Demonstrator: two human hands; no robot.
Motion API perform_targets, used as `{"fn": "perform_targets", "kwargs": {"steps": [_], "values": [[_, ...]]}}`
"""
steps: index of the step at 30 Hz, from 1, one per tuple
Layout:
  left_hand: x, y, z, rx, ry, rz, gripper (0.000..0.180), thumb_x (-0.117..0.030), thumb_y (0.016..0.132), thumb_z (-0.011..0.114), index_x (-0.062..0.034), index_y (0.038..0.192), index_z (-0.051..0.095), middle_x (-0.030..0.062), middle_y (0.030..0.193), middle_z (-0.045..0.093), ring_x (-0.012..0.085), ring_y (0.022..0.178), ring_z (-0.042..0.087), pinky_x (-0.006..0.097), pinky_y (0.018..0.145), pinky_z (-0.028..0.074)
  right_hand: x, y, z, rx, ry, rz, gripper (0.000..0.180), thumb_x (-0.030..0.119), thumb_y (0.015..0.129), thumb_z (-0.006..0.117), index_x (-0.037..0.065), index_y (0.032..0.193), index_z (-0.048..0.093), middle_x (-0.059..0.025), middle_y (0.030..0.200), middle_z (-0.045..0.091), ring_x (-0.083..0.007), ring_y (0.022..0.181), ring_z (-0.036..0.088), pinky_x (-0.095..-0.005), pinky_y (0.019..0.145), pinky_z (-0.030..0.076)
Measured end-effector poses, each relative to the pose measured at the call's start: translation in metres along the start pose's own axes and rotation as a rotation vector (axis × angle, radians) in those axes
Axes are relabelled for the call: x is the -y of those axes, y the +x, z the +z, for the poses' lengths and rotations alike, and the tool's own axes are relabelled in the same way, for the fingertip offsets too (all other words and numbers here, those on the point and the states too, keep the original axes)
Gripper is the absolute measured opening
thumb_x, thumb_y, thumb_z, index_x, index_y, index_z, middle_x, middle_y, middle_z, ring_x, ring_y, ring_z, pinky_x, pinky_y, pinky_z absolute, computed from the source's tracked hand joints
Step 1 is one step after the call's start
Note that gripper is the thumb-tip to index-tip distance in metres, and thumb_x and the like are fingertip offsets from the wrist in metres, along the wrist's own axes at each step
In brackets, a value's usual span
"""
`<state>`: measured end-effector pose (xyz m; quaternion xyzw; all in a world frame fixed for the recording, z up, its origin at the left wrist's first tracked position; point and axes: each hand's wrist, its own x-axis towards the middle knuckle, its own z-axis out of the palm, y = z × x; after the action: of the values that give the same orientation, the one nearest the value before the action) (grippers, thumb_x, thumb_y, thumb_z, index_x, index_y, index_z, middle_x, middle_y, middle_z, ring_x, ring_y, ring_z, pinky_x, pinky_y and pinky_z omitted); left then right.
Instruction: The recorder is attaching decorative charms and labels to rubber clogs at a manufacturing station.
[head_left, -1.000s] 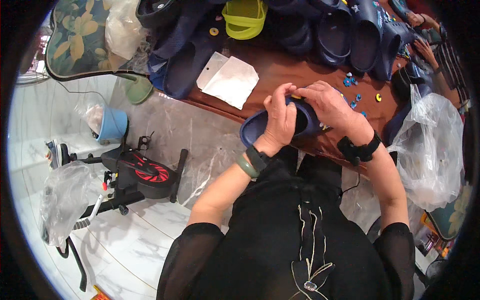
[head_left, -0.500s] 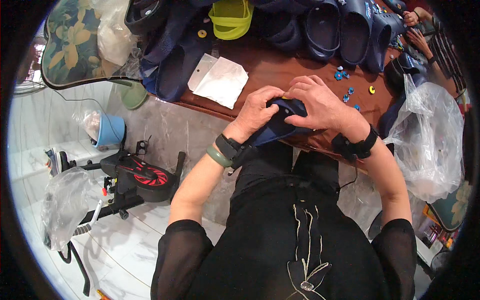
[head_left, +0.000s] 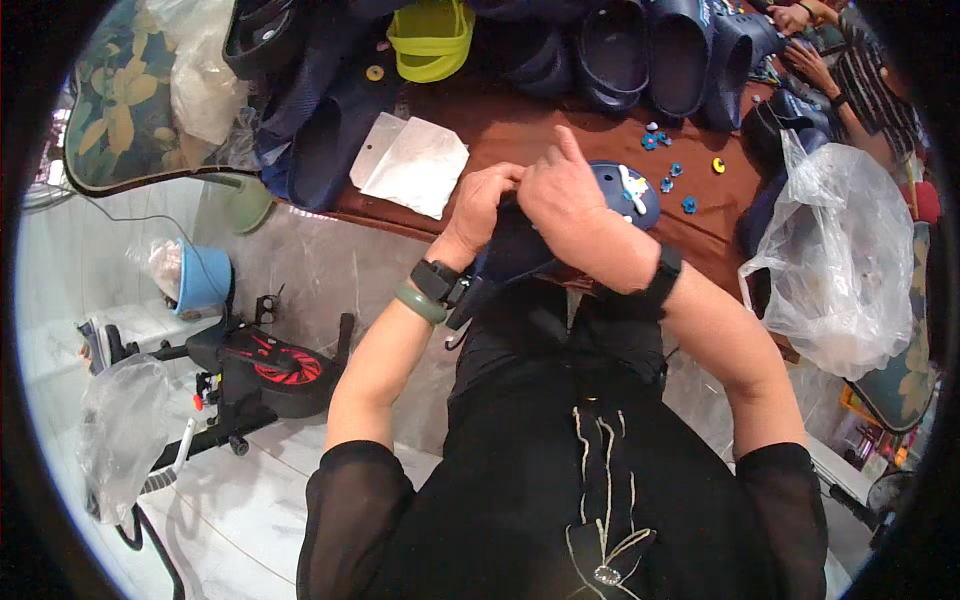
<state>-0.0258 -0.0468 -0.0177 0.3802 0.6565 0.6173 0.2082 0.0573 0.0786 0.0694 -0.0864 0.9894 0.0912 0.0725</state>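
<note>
Both hands [head_left: 545,200] hold navy clog [head_left: 620,190]; white packet [head_left: 410,165] beside.

Daylight is even and fairly bright, strongest on the pale floor tiles [head_left: 150,330] at left, which look washed out. Shadows stay soft. The clear plastic bag [head_left: 840,260] catches mild glare. Fisheye bending curves the edges into a black rim; focus softens there.

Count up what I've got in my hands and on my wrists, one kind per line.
Navy clog, held by left hand and right hand: 1
Black wrist bands, one on the left wrist and one on the right: 2
Green bangle: 1
Total: 4
</note>
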Motion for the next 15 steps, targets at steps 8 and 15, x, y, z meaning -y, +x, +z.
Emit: {"fn": "perform_targets", "kwargs": {"steps": [8, 15], "values": [[0.014, -0.001, 0.006, -0.049, 0.113, 0.1, 0.028, -0.013, 0.091, 0.043, 0.0062, 0.098, 0.062, 0.0199, 0.099, 0.067, 0.0341, 0.088, 0.064, 0.036, 0.077, 0.051, 0.005, 0.009, 0.017, -0.067, -0.087, -0.044, 0.017, 0.015, 0.07, 0.066, 0.005, 0.083, 0.07, -0.0095, 0.082, 0.067, -0.0262, 0.094, 0.06, -0.0473, 0.109, 0.028], [0.009, -0.003, 0.005, -0.052, 0.147, 0.2, 0.022, -0.008, 0.086, 0.046, 0.0036, 0.091, 0.064, 0.0184, 0.095, 0.066, 0.0341, 0.088, 0.063, 0.036, 0.077, 0.05, -0.002, 0.002, 0.03, -0.12, 0.088, -0.063, 0.018, 0.017, 0.076, 0.064, 0.006, 0.087, 0.071, -0.0092, 0.087, 0.068, -0.0289, 0.096, 0.06, -0.0506, 0.103, 0.033]]}}
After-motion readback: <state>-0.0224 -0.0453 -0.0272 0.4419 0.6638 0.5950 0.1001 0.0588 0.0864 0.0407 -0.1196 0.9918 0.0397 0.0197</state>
